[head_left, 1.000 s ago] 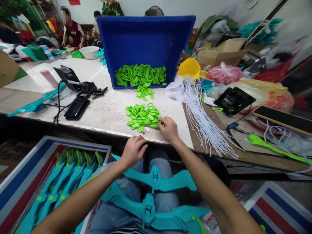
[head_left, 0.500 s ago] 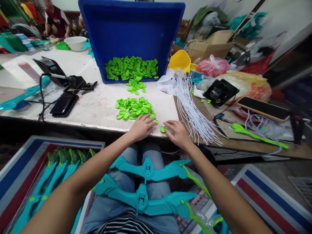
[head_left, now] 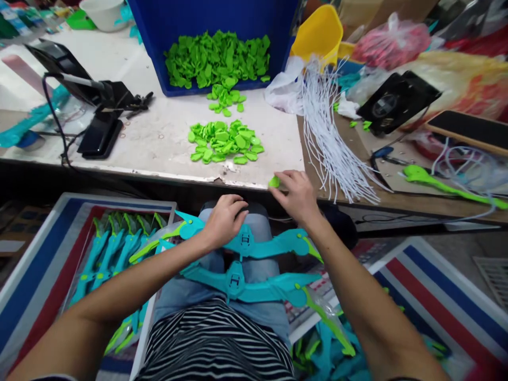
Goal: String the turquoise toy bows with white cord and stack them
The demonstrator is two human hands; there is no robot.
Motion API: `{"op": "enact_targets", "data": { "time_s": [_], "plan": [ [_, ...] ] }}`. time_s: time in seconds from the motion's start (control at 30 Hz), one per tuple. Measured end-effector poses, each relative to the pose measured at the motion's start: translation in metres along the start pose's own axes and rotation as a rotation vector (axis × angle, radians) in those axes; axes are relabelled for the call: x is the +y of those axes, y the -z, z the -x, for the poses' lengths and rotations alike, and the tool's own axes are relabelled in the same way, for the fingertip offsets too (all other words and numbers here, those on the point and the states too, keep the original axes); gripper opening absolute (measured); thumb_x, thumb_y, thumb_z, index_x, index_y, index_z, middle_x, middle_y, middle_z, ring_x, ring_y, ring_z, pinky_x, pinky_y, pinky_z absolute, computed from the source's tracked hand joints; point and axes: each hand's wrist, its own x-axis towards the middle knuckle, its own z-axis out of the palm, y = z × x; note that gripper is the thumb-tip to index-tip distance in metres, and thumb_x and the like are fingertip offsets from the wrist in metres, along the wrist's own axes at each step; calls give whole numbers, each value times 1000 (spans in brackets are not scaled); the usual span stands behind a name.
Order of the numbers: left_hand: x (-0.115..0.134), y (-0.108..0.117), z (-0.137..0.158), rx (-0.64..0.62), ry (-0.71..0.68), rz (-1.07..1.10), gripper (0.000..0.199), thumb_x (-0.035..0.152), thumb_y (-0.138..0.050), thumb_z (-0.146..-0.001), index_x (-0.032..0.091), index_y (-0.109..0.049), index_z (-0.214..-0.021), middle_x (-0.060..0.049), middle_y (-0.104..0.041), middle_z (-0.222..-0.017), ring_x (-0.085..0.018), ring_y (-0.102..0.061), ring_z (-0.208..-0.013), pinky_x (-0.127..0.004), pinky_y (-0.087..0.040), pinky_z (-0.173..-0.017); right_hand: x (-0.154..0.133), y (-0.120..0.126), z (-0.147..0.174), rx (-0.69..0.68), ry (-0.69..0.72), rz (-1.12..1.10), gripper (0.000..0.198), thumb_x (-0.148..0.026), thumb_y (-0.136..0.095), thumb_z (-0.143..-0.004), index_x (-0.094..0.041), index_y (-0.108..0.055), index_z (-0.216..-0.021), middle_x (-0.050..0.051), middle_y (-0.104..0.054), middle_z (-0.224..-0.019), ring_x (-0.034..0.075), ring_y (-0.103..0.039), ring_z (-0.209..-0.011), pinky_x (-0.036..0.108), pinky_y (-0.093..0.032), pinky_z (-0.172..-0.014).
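Right hand [head_left: 296, 194] pinches a small green piece [head_left: 274, 181] at the front edge of the bench [head_left: 166, 153].
The left hand [head_left: 225, 219], toward eight o'clock from it, is half-curled above the lap [head_left: 170, 309] with nothing visible in its grasp; whether it touches the upper of two turquoise plastic pieces [head_left: 273, 247] lying there, I cannot tell. A loose green pile [head_left: 226, 140] sits toward ten o'clock from the pinched piece, with the blue bin [head_left: 214, 16] at twelve o'clock beyond. With the piece right at the lip, a weak fingertip pinch could let it drop off the front. White cords [head_left: 337, 148] toward one o'clock could snag the right hand if it swung outward, and shifting knees could tip the turquoise pieces.
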Motion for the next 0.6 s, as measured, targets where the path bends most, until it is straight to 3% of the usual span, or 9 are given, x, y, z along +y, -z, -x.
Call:
{"op": "enact_targets", "data": {
  "time_s": [0.07, 0.17, 0.23, 0.27, 0.4, 0.6],
  "plan": [
    [-3, -9, 11, -112, 133, 43, 26, 28, -47, -89, 16, -65, -104, -11, -66, -105, -23, -59, -101, -34, -47, -89, -21, 1, 24, -18, 16, -142, 27, -38, -52, -89, -22, -63, -109, 10, -63, -105, 28, -55, -101, 45, -44, -89],
    [-19, -22, 10, -504, 331, 167, 19, 30, -54, -82, 15, -66, -86, -6, -66, -79, -20, -60, -77, -27, -45, -68, -50, -9, 72, -116, 56, -275, 21, -37, -53, -90, -24, -64, -102, 8, -66, -103, 26, -58, -99, 43, -47, -85],
    [-30, -28, 6, -705, 435, 295, 24, 37, -58, -78, 15, -61, -68, -1, -56, -60, -16, -51, -61, -25, -37, -56, -61, -20, 99, -155, 80, -284, 18, -35, -53, -91, -24, -66, -99, 9, -68, -103, 25, -60, -97, 42, -48, -82],
    [-35, -30, 4, -747, 482, 368, 30, 42, -59, -77, 16, -57, -62, 2, -49, -54, -13, -45, -56, -24, -32, -52, -64, -26, 109, -159, 92, -277, 18, -33, -53, -91, -23, -66, -99, 9, -68, -104, 25, -60, -97, 42, -48, -81],
    [-41, -31, 4, -715, 615, 581, 43, 56, -60, -71, 17, -47, -56, 6, -34, -48, -10, -28, -52, -25, -23, -49, -66, -45, 122, -151, 117, -240, 19, -30, -53, -92, -23, -67, -102, 9, -68, -109, 26, -59, -101, 44, -49, -84],
    [-39, -28, 8, -715, 622, 653, 51, 65, -63, -64, 17, -49, -59, 5, -37, -52, -10, -30, -55, -25, -22, -50, -67, -56, 120, -178, 42, -183, 22, -28, -50, -92, -24, -69, -102, 11, -67, -112, 28, -57, -102, 48, -50, -86]
  ]
}}
